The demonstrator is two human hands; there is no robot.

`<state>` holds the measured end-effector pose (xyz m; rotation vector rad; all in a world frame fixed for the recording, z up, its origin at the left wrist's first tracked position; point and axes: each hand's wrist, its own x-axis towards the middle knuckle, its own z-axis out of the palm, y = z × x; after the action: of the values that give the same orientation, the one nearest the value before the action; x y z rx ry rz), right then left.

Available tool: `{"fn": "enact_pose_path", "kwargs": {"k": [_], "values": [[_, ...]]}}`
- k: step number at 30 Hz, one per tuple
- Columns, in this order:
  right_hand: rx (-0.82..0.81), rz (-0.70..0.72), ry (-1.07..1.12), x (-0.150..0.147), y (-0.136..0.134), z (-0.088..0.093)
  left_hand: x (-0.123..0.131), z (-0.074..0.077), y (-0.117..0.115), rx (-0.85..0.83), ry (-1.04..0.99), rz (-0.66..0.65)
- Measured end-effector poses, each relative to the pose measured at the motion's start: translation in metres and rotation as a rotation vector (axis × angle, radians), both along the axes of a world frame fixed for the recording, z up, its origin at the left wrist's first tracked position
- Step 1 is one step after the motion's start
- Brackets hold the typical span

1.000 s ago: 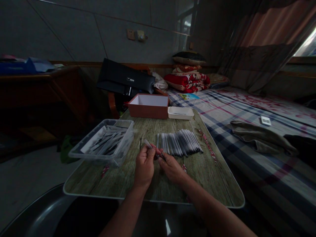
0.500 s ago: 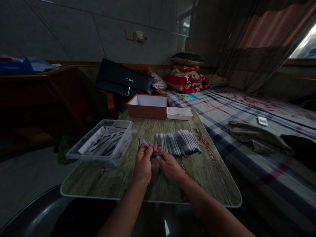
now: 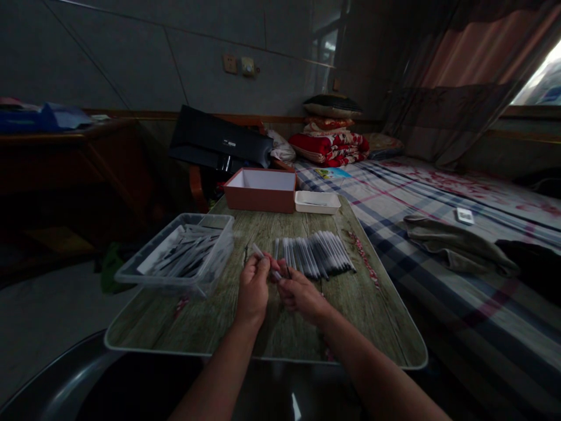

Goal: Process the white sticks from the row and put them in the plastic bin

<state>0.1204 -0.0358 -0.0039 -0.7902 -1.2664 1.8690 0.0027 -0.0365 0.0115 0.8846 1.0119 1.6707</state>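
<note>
A translucent pen (image 3: 258, 251) is pinched in my left hand (image 3: 255, 280), its pale end pointing up and left. Just right of it, my right hand (image 3: 300, 293) is closed on a small dark piece (image 3: 287, 270) at the pen's other end; it looks like a pen cap, though fingers hide most of it. Behind my right hand, a row of several clear pens (image 3: 313, 254) lies side by side on the table, dark ends toward me. A clear plastic bin (image 3: 131, 273) on the left holds a loose heap of pens (image 3: 193, 251).
At the table's (image 3: 175, 333) far edge stand a reddish-brown box (image 3: 260, 200) and a small white tray (image 3: 318, 209) with something thin inside. A bed (image 3: 381, 204) with a plaid sheet adjoins on the right. Behind the box leans a black case (image 3: 219, 140).
My right hand has shifted slightly down and turned, its fingers curling more. A pale section of the pen now shows between my hands. My left hand keeps its grip on the pen.
</note>
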Motion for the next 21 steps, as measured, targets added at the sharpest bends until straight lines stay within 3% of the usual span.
{"fn": "enact_pose_path", "kwargs": {"k": [5, 10, 14, 18, 21], "values": [[0.309, -0.114, -0.12, -0.002, -0.001, 0.003, 0.003, 0.002, -0.001, -0.008, -0.137, 0.0], [0.43, -0.134, -0.149, -0.003, -0.003, 0.0, 0.001, 0.009, -0.001, 0.017, -0.107, -0.009], [0.37, -0.128, -0.1, 0.001, -0.002, -0.003, -0.005, 0.012, -0.002, 0.027, -0.093, -0.073], [0.112, -0.171, -0.019, 0.006, 0.0, -0.001, -0.008, 0.015, -0.006, 0.042, -0.115, -0.135], [0.048, -0.219, -0.058, 0.01, 0.002, 0.001, -0.009, 0.017, -0.011, 0.05, -0.122, -0.172]]}}
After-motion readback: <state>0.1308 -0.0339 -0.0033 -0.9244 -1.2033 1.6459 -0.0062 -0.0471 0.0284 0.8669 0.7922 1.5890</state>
